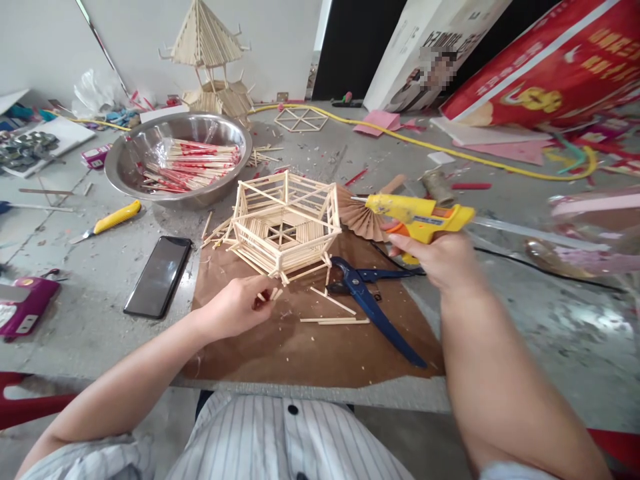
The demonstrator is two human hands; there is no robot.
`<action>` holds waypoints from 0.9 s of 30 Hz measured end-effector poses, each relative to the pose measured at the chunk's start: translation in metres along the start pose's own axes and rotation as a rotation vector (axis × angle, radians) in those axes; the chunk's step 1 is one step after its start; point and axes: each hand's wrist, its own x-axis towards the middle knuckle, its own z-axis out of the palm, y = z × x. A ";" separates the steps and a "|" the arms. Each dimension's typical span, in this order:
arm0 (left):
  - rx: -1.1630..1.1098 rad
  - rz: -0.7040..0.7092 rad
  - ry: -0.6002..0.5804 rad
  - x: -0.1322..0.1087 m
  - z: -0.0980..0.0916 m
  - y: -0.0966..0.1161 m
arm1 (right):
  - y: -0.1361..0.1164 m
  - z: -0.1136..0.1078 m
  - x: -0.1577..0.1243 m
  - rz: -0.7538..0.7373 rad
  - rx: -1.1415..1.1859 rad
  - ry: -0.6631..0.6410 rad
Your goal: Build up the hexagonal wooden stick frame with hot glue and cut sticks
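Note:
My right hand [443,257] grips a yellow glue gun [417,215], its nozzle pointing left toward a hexagonal frame of thin wooden sticks [284,223]. That frame stands on a brown paper sheet [300,347]. Just below the frame, my left hand [239,307] pinches a few short sticks [273,293] in closed fingers. Blue-handled shears [373,300] lie on the paper between my two hands, with loose sticks [333,320] beside them.
A steel bowl [130,157] holding red-tipped sticks sits at the back left, behind it a finished stick pagoda [205,47]. A black phone [159,275] and a yellow-handled knife [113,218] lie left of the paper. A yellow cord [450,152] crosses the back.

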 end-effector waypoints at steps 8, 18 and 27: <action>-0.067 0.085 0.038 0.001 0.003 -0.011 | 0.001 -0.001 0.001 -0.037 0.055 -0.011; -0.650 -0.016 -0.048 0.002 0.027 -0.019 | 0.001 0.000 0.000 -0.043 0.054 0.005; -0.725 0.085 -0.051 0.004 0.038 -0.020 | -0.002 0.001 0.000 -0.045 0.056 0.013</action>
